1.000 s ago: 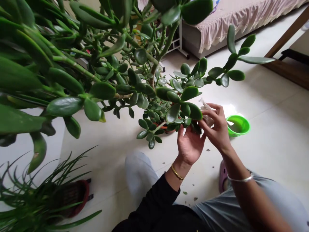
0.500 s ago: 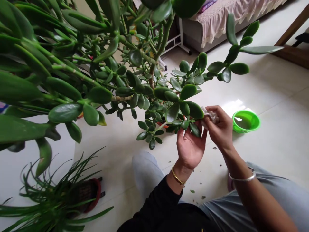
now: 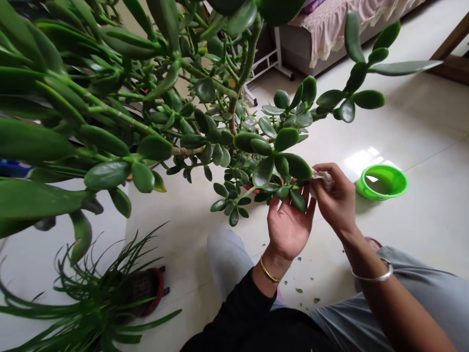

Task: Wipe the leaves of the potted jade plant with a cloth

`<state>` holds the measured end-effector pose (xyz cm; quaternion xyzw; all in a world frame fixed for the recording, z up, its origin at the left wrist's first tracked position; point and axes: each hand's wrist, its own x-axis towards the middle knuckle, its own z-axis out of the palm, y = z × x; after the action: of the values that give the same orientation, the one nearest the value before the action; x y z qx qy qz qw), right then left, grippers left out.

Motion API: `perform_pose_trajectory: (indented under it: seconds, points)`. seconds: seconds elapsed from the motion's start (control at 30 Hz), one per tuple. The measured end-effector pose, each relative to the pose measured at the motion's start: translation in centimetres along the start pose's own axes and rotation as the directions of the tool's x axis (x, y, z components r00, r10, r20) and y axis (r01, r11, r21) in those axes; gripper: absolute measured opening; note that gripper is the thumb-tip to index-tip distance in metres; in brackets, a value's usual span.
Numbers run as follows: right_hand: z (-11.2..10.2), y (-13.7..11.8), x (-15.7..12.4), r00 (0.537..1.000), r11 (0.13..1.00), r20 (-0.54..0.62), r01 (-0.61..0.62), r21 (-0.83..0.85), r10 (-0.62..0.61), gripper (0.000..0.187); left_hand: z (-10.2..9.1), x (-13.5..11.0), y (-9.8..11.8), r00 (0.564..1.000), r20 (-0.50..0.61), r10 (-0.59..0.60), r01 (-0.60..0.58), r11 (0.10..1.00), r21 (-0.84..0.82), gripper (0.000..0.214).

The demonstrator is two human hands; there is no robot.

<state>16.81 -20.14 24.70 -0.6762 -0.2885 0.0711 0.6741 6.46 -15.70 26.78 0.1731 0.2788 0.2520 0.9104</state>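
Note:
A large jade plant [image 3: 234,102] with thick, glossy leaves spreads across the upper left and middle of the view. My left hand [image 3: 289,227] is palm up beneath one of its low leaf clusters [image 3: 282,166], fingers stretched out, a small dark leaf [image 3: 298,200] lying against them. Pinched in my right hand [image 3: 336,198] is a crumpled white cloth [image 3: 324,180], close to the tip of a broad leaf [image 3: 297,166] just right of that cluster. Whether the cloth touches the leaf I cannot tell.
A bright green tub [image 3: 383,183] holding liquid stands on the pale tiled floor at right. Bits of fallen leaf [image 3: 299,290] lie between my knees. At lower left is a potted grassy plant [image 3: 110,288]. A bed with a frilled pink cover [image 3: 330,32] stands behind.
The view has shifted slightly, so the tub and the grassy plant appear further right. My right hand with the cloth has moved only a little; my left hand stays under the leaves.

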Motion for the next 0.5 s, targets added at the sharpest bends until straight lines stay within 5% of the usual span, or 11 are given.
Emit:
perform_pose_trajectory:
  seconds: [0.2, 0.5]
  points:
    - [-1.3, 2.5, -0.1, 0.966, 0.967, -0.143, -0.194, 0.162, 0.218, 0.027, -0.6, -0.9, 0.9, 0.998, -0.032, -0.053, 0.051, 0.998, -0.04, 0.036]
    - [0.9, 5.7, -1.4, 0.948, 0.847, 0.161, -0.319, 0.424, 0.276, 0.041, -1.1, -1.0, 1.0, 0.991, -0.055, -0.126, 0.122, 0.99, -0.076, 0.031]
